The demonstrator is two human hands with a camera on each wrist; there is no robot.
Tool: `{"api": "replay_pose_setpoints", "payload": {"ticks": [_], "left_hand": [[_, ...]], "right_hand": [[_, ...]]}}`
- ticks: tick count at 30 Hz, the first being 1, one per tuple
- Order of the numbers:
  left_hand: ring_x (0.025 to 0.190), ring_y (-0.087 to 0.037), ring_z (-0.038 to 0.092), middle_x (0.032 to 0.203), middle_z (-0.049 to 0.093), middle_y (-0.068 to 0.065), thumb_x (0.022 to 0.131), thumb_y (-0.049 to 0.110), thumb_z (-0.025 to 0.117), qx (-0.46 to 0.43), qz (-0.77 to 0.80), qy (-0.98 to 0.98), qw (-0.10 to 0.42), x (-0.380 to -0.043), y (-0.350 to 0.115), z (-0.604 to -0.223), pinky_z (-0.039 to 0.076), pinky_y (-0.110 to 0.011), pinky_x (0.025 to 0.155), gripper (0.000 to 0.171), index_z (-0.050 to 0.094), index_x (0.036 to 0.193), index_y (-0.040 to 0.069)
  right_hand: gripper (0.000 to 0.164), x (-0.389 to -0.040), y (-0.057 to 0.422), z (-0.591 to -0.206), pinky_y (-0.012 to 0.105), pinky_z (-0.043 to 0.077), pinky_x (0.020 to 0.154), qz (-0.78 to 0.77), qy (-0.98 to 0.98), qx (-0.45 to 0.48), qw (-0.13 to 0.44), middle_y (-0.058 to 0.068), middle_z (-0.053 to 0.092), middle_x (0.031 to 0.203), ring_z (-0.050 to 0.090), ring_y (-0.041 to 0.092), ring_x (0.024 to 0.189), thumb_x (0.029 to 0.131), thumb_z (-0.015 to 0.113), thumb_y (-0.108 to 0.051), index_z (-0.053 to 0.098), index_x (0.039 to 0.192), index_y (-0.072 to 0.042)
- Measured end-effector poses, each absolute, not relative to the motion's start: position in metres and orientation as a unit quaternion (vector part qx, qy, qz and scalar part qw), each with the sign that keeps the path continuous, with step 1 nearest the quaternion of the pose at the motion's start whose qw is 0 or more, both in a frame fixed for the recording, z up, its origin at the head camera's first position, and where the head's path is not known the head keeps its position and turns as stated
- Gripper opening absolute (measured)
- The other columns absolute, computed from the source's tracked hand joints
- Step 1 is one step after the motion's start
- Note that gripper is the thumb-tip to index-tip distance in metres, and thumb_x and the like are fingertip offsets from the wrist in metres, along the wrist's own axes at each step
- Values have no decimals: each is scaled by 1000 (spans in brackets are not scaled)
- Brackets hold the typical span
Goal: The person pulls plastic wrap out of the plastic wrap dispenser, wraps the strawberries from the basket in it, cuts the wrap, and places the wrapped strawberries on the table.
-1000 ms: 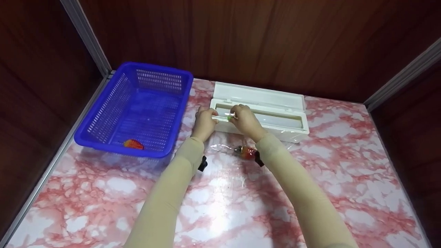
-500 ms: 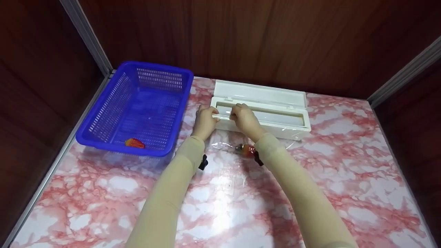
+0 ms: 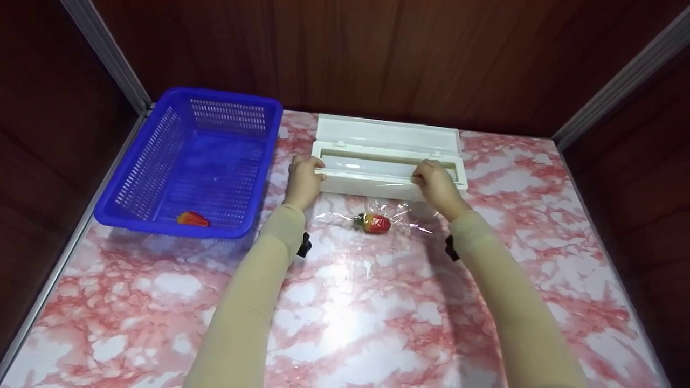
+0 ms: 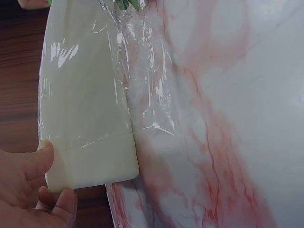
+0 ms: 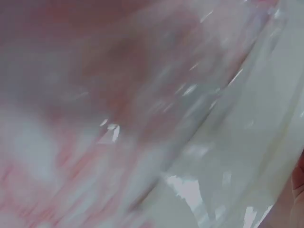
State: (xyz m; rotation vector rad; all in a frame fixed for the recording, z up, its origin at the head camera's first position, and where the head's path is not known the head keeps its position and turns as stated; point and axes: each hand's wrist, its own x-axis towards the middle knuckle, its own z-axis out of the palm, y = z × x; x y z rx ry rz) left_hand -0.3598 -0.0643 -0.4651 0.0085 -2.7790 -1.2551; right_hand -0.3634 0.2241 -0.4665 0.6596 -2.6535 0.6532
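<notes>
A white cling film dispenser (image 3: 345, 184) lies lengthwise at the back of the table, its lid (image 3: 388, 132) folded back and a pale roll inside. My left hand (image 3: 303, 180) grips its left end, thumb on the top edge and fingers beneath, as the left wrist view shows. My right hand (image 3: 439, 186) is at the right part of the front rail, fingers curled around a small slide cutter that they hide. Clear film (image 4: 156, 85) hangs over the dispenser's front and spreads onto the table. A red and yellow strawberry (image 3: 376, 223) lies under this film. The right wrist view is blurred.
A blue perforated basket (image 3: 167, 230) stands on the left with another strawberry (image 3: 192, 219) inside. Dark wood-look panels (image 3: 345, 54) rise behind and at both sides. The table (image 3: 135, 312) has a red and white marbled top.
My right hand has slid rightward along the dispenser's front rail, away from my left hand. The strawberry under the film is now fully in sight. The head view has shifted slightly.
</notes>
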Motion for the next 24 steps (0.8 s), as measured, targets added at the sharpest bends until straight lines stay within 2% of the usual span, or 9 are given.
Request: {"api": "replay_pose_setpoints", "payload": {"ticks": [7, 14, 24], "left_hand": [[101, -32, 45, 108, 48, -14, 76, 11, 64, 7, -409, -912, 41, -362, -65, -465, 37, -35, 91, 22, 62, 98, 8], [102, -29, 44, 107, 51, -11, 77, 13, 64, 6, -412, -911, 32, -362, -64, -466, 37, -34, 92, 24, 61, 100, 9], [100, -30, 45, 106, 51, -13, 75, 11, 65, 4, -413, -910, 45, -362, -65, -467, 37, -35, 91, 22, 62, 96, 8]], "right_hand": [[7, -361, 250, -469, 37, 40, 83, 231, -934, 219, 164, 14, 58, 81, 50, 28, 84, 77, 60, -6, 57, 80, 0], [6, -359, 263, -471, 35, 42, 78, 233, -933, 215, 170, 12, 58, 79, 49, 26, 83, 77, 61, -4, 56, 79, 0], [7, -353, 290, -472, 39, 41, 79, 261, -931, 178, 183, 16, 58, 81, 50, 30, 83, 75, 61, 0, 57, 79, 3]]}}
